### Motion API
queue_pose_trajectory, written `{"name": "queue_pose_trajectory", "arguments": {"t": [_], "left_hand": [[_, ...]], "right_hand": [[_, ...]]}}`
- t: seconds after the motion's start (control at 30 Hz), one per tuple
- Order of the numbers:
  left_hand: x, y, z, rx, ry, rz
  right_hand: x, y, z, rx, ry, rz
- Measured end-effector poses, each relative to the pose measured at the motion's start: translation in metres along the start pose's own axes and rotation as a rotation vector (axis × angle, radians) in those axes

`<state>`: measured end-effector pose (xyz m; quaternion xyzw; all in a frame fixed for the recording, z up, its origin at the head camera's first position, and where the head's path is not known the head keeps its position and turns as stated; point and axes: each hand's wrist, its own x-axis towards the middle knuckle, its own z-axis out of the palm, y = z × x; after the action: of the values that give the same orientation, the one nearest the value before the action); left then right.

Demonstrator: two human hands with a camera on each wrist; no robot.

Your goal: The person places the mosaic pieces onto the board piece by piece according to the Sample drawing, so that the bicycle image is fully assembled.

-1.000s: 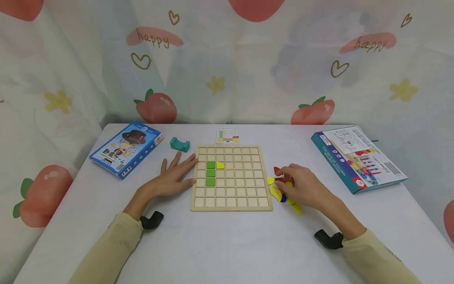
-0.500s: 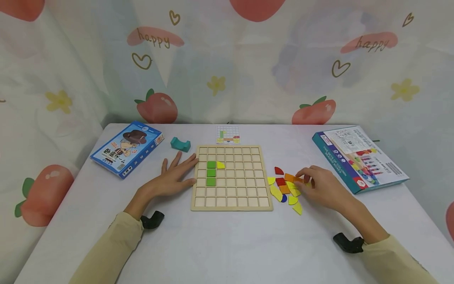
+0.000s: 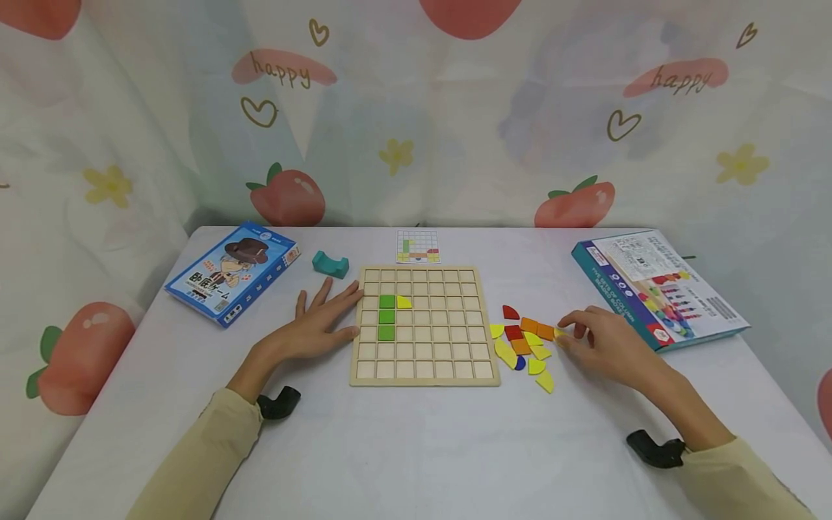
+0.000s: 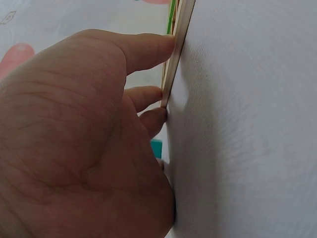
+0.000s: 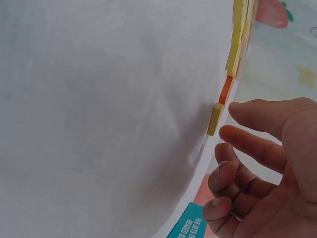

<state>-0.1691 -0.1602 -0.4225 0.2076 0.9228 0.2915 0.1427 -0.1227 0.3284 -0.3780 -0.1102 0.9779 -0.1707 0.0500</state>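
Observation:
A wooden grid board (image 3: 425, 383) lies on the table in the head view. It bears three green squares (image 3: 386, 317) in one column and a yellow rounded piece (image 3: 404, 302) beside the top one. Spread along the board's left edge, my left hand (image 3: 312, 325) touches it with its thumb and fingertips; the left wrist view shows them against the board's side (image 4: 179, 64). My right hand (image 3: 607, 343) is at the right end of a loose group of colored pieces. Its thumb and index fingertips are right at a small yellow piece (image 5: 215, 119), next to an orange piece (image 5: 225, 90).
Red, orange, yellow and blue pieces (image 3: 520, 347) lie right of the board. A pattern card (image 3: 418, 247) sits behind it, with a teal block (image 3: 330, 264) to the left. A blue box (image 3: 232, 274) stands at left, a teal-edged box (image 3: 659, 289) at right.
My right hand has moved right from over the pieces to their right end, uncovering the group. An orange piece now lies free of its fingers. My left hand has stayed in place.

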Motion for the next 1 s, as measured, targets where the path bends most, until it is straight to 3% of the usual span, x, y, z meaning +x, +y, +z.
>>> {"name": "queue_pose_trajectory", "arguments": {"t": [1.0], "left_hand": [[-0.0004,0.0013,-0.0009,-0.007,0.000,0.002]], "right_hand": [[-0.0087,0.0057,0.0016,-0.006,-0.024,0.044]]}}
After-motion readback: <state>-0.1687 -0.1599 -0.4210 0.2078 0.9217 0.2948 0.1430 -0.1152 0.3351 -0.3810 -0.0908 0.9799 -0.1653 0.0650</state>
